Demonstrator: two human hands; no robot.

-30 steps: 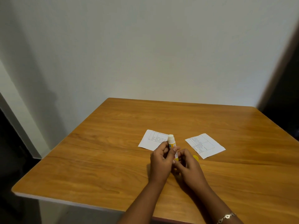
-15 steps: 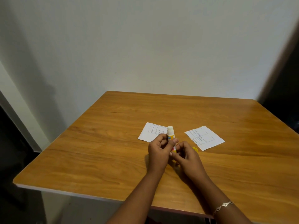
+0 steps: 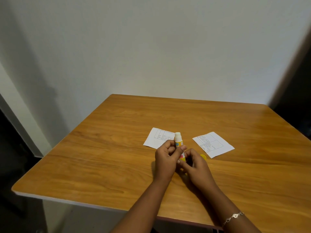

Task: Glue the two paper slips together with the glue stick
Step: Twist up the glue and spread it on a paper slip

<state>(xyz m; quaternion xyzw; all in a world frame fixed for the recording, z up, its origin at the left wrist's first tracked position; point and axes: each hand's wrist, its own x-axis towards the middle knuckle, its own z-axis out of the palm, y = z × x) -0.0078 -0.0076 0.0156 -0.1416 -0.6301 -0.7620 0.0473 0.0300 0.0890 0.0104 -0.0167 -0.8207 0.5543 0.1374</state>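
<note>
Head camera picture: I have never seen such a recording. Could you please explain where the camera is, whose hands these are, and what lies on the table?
There is no machine here. A person wears one wide-angle camera on the head, so it looks forward and down at that person's own hands. The left hand holds an uncapped glue stick roughly upright; the right hand, with a bracelet on its wrist, pinches the stick's lower end. On the wooden table lie two printed paper slips, apart from each other: the left slip behind the stick and the right slip further right. A small yellow cap lies beside the right slip.
</note>
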